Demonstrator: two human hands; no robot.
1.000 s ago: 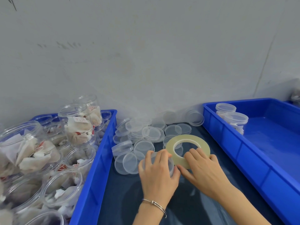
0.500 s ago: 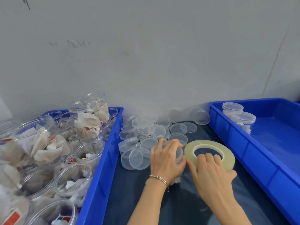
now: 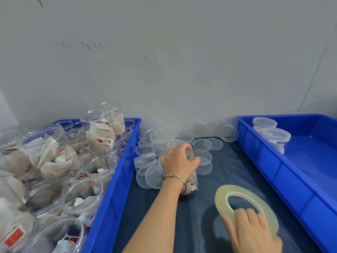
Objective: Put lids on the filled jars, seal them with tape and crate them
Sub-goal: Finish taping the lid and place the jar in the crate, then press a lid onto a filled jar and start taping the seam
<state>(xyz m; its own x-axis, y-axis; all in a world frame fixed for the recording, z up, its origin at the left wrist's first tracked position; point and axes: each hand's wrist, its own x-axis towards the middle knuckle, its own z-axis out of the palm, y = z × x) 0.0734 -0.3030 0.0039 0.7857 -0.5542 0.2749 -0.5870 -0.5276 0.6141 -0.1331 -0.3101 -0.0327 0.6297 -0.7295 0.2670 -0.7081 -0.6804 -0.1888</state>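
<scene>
Left hand (image 3: 179,162) gripping the top of a filled jar (image 3: 189,185), fingers curled down over the lid; jar standing upright on the dark blue bench (image 3: 209,179), at centre of view, its white contents showing under the wrist. Metal bangle (image 3: 176,178) sitting on that wrist.

Right hand (image 3: 252,232) at 5 o'clock from the jar, blurred, fingers lying across the near rim of the tape roll (image 3: 246,209) and partly into its hole; thumb not visible, so cannot tell whether pinching or only pressing. Tape roll a wide pale yellow-green ring, well apart from the jar; cannot tell whether lying flat on the bench or lifted off it.

Loose clear lids (image 3: 164,141) piling at 12 o'clock from the left hand, against the grey wall (image 3: 164,61), some stacking, some leaning, a few touching the jar's side at 9 o'clock.

Blue crate (image 3: 116,179) at 9 o'clock, holding open filled jars (image 3: 49,157) without lids, packing tightly, some stacking in a second layer; paper sachets with red-and-white tags showing inside.

Second blue crate (image 3: 269,170) at 3 o'clock, holding lidded jars (image 3: 273,137) in its far corner at about 1 o'clock from the tape roll, two of them visible, standing just beside each other. Tape on those not discernible at this size.
</scene>
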